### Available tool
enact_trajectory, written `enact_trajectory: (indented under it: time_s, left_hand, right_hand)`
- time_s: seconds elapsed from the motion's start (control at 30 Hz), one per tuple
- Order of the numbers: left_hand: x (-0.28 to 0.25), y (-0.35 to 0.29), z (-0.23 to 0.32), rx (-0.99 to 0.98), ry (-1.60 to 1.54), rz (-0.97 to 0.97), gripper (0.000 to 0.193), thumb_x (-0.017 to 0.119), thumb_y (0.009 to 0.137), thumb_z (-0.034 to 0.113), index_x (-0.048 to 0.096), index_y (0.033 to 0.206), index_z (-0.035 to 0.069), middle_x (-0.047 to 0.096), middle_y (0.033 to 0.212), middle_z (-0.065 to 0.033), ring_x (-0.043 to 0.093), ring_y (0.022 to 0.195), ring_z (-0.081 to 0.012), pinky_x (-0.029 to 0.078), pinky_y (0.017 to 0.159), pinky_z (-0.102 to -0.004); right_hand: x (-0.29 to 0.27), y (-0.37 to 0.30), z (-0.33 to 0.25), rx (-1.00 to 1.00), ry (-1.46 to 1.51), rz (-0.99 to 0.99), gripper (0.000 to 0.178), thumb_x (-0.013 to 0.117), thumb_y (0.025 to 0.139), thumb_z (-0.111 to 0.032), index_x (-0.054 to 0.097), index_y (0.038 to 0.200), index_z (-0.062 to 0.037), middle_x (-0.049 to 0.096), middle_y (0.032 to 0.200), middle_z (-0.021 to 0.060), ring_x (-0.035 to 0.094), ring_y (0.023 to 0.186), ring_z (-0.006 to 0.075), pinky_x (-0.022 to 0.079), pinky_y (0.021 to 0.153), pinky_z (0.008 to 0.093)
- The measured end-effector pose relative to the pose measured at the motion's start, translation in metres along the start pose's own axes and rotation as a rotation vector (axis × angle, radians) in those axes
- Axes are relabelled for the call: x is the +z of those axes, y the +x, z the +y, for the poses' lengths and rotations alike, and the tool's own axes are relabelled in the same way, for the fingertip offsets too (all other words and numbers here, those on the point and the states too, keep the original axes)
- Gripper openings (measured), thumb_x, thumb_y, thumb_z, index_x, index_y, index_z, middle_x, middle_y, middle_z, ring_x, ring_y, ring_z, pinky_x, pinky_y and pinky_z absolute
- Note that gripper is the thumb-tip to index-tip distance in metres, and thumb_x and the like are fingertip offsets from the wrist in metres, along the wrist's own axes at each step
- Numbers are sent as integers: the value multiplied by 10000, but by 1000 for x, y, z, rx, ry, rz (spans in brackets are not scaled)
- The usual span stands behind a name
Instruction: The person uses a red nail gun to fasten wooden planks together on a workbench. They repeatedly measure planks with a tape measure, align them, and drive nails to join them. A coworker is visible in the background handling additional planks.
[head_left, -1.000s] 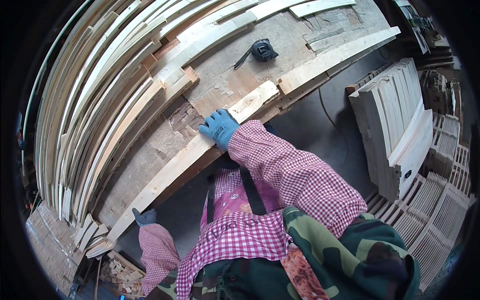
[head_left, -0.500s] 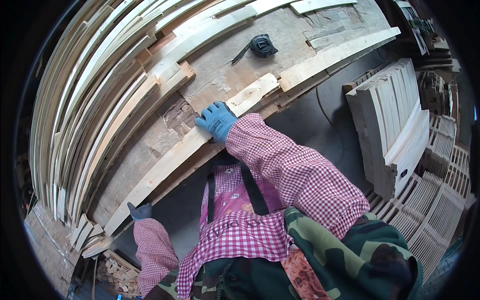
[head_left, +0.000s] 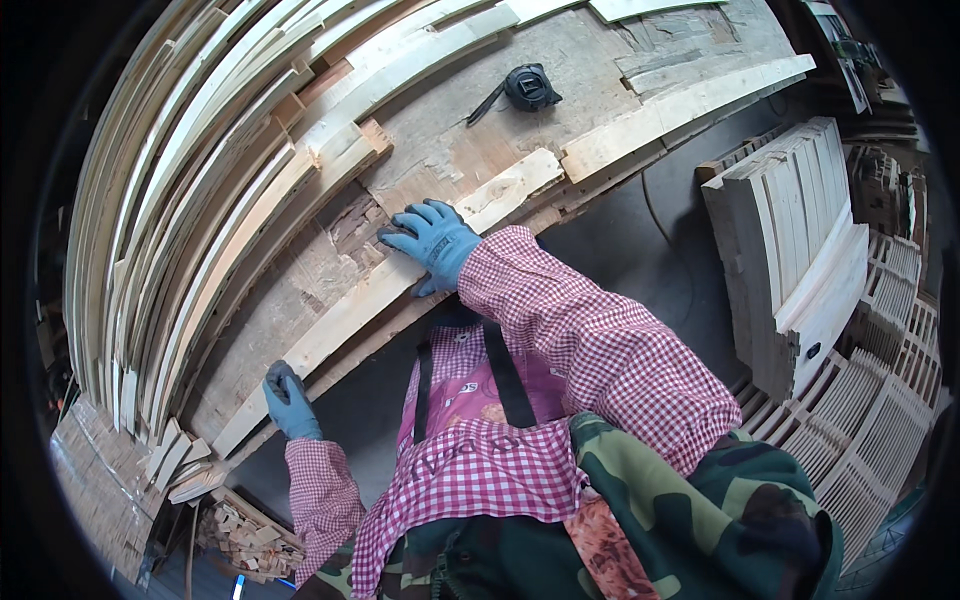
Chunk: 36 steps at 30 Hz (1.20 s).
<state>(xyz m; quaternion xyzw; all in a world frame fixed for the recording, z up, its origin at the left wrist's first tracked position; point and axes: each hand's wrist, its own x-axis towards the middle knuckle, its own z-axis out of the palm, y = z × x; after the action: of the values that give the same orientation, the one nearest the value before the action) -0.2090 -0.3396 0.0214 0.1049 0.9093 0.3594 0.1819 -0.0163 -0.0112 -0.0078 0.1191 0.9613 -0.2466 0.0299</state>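
A pale wooden strip point(head_left: 325, 340) lies along the near edge of the worn wooden bench point(head_left: 290, 295). My right hand point(head_left: 435, 245), in a blue glove, rests across this strip with its fingers spread over the top and its thumb at the near edge. Farther left, my left hand point(head_left: 289, 402), gloved too, has its fingers curled against the strip's near edge close to the left end; their undersides are hidden. To the right, beyond my right hand, another pale board point(head_left: 690, 112) lies along the same edge. A black tape measure point(head_left: 530, 88) sits behind on the bench.
Long wooden strips point(head_left: 190, 210) are stacked over the bench's far left side. Thick pale boards point(head_left: 785, 240) stand in a block at right, beside slatted wooden stacks point(head_left: 865, 430). Short offcuts point(head_left: 250, 540) fill a container at lower left.
My left hand has moved up and slightly right along the strip, showing more of its glove. The right hand's fingers have spread wider, its thumb now visible at the near edge.
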Motion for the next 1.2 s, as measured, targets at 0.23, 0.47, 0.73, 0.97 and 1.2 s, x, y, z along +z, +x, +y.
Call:
enact_trajectory:
  time_s: [0.23, 0.47, 0.73, 0.97, 1.2]
  left_hand:
    - [149, -47, 191, 853, 442, -347, 617, 717, 751, 270, 483, 1288, 78, 489, 1278, -119, 417, 1212, -320, 315, 1041, -420]
    - [283, -68, 243, 809, 555, -488, 907, 710, 684, 511, 332, 1404, 110, 373, 1381, -113, 325, 1268, -314, 268, 1054, -435]
    - [307, -49, 254, 678, 731, -573, 780, 754, 620, 525, 490, 1265, 175, 489, 1201, -70, 441, 1104, -266, 335, 948, -405]
    - [307, -41, 248, 707, 671, -628, 767, 741, 661, 494, 471, 1288, 143, 522, 1193, -64, 493, 1096, -251, 394, 950, -377]
    - [298, -50, 237, 713, 637, -568, 716, 759, 648, 410, 493, 1262, 159, 544, 1183, -45, 522, 1068, -252, 428, 922, -373]
  right_hand:
    - [-62, -88, 68, 312, -46, 358, 839, 750, 690, -419, 346, 1393, -204, 405, 1334, 93, 354, 1264, 280, 204, 1111, 446]
    - [-107, -137, 180, 452, -420, -69, 976, 789, 621, -448, 278, 1424, -234, 382, 1385, 45, 316, 1314, 240, 171, 1118, 450]
    - [-120, -119, 202, 389, -429, -302, 764, 786, 614, -448, 463, 1289, -292, 514, 1237, -33, 432, 1207, 162, 248, 1052, 431]
    - [-127, -116, 210, 353, -385, -326, 761, 789, 604, -450, 469, 1277, -293, 511, 1230, -23, 436, 1195, 173, 260, 1046, 427]
    - [-122, -117, 213, 340, -318, -293, 750, 808, 583, -429, 495, 1250, -291, 512, 1218, -12, 434, 1189, 192, 266, 1046, 432]
